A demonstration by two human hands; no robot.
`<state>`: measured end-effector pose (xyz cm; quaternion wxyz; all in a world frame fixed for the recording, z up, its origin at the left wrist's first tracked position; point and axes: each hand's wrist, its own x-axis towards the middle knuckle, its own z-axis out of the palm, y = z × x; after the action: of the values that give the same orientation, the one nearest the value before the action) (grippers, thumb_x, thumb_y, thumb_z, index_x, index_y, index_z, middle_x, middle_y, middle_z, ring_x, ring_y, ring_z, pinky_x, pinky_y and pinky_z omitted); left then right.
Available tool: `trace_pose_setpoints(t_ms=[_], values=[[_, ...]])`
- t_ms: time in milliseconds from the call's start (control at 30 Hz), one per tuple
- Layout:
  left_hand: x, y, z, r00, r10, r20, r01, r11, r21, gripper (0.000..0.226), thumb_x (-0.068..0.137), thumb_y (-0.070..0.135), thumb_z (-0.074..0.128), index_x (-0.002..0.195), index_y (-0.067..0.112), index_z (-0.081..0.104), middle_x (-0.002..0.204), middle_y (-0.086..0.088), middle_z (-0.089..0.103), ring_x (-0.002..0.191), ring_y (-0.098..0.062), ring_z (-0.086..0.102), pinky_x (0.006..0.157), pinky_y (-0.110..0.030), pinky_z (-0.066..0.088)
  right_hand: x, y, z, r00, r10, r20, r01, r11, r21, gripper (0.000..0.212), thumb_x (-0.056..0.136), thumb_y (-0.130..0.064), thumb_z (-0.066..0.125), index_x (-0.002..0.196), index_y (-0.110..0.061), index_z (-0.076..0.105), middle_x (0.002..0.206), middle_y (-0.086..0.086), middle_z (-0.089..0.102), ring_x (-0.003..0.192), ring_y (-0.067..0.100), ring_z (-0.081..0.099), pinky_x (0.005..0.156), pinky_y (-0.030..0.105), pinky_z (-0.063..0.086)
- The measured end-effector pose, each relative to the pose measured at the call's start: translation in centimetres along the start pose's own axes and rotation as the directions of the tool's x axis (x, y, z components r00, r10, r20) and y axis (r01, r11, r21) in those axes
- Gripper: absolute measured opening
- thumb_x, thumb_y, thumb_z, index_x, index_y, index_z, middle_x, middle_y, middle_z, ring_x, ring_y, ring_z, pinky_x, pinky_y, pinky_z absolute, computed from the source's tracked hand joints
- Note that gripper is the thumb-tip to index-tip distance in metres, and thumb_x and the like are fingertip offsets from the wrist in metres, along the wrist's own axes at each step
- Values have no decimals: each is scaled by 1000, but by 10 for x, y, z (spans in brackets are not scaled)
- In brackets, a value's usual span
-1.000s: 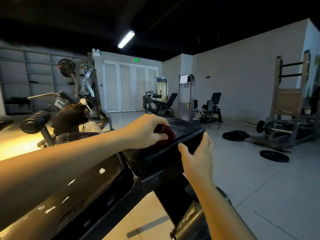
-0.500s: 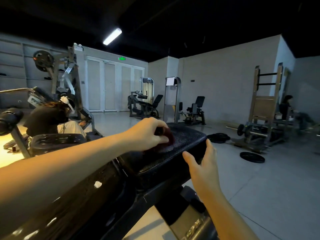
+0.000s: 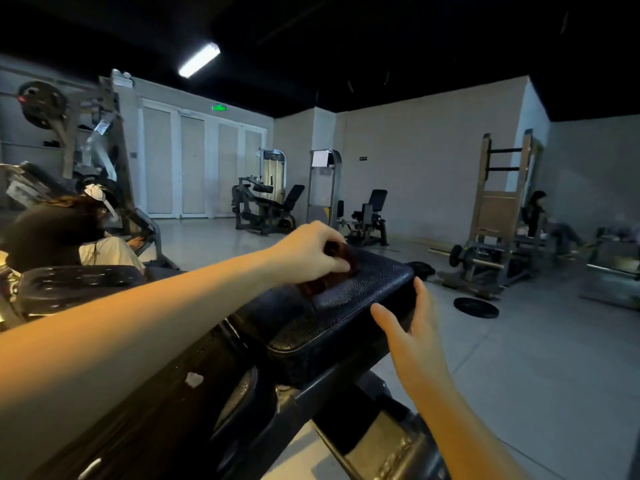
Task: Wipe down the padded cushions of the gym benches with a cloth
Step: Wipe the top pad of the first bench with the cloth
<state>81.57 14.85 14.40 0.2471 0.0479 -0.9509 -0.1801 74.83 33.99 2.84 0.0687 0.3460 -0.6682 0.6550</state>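
My left hand (image 3: 310, 251) grips cloth (image 3: 334, 270) near far end of cushion (image 3: 349, 308); its long axis runs back toward me. My right hand (image 3: 414, 336) loose, fingers straight, at right edge.

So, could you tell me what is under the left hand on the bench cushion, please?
A dark red cloth, gripped by the left hand, lies on the black cushion. Most of the cloth and the cushion beneath it are covered.

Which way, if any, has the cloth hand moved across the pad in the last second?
No, hardly at all. The left hand holds the cloth about as near the pad's far corner as before; the view shifted, not the hand.
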Motion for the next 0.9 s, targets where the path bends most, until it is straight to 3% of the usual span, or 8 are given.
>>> trace_pose_setpoints(t_ms=[133,200,333,433,567,633,800,900], values=[[-5,9,9,993,115,28,-116,993,28,12,93,28,73,102,21,73,92,7,71,84,-10,68,76,-27,56,-1,2,2,1000,5,-15,-5,1000,16,70,96,-25,68,153,-33,28,122,-36,37,100,-38,38,75,-5,38],[6,-17,0,1000,7,-16,-6,997,78,12,93,26,72,101,17,73,92,2,73,82,-12,69,75,-29,56,0,5,1,1000,-9,-26,10,1000,12,70,95,-25,68,152,-34,28,124,-34,37,101,-39,36,77,-6,36],[23,-57,-13,964,-248,-93,252,967,26,15,92,22,72,85,10,70,78,-5,72,72,-20,69,56,-24,45,0,9,3,999,-35,-24,35,999,9,74,93,-31,69,154,-34,28,126,-32,38,107,-34,37,84,3,36],[27,-35,-2,982,-166,-94,167,986,0,10,89,24,75,84,15,73,78,-1,73,70,-11,69,54,-17,44,0,9,3,999,-38,-19,39,999,20,77,93,-31,68,157,-30,26,133,-24,39,107,-34,37,77,-3,38],[16,18,19,998,66,-8,-66,997,-48,6,92,28,74,94,23,71,86,9,71,78,-4,67,67,-20,53,0,6,4,999,-39,-18,39,999,0,72,95,-30,68,155,-33,27,125,-37,34,104,-38,35,77,-7,36],[18,21,23,996,87,3,-86,995,-39,9,93,28,72,100,22,70,89,8,70,80,-6,67,69,-21,54,-2,6,3,999,-43,-27,43,999,-4,68,95,-28,68,149,-39,27,125,-38,34,105,-37,36,78,-6,37],[36,-36,-1,975,-201,-99,209,974,83,13,93,22,69,90,11,73,82,-3,73,74,-16,67,53,-18,42,-3,7,3,999,-44,-14,44,999,7,75,95,-30,68,155,-34,24,128,-35,35,103,-40,32,77,-7,34],[43,-33,1,970,-219,-108,226,973,57,12,91,23,70,86,13,71,80,-2,71,79,-20,68,58,-24,44,-1,5,2,999,-48,-5,48,999,20,76,94,-31,68,156,-33,23,137,-23,35,103,-40,33,80,-7,35]])
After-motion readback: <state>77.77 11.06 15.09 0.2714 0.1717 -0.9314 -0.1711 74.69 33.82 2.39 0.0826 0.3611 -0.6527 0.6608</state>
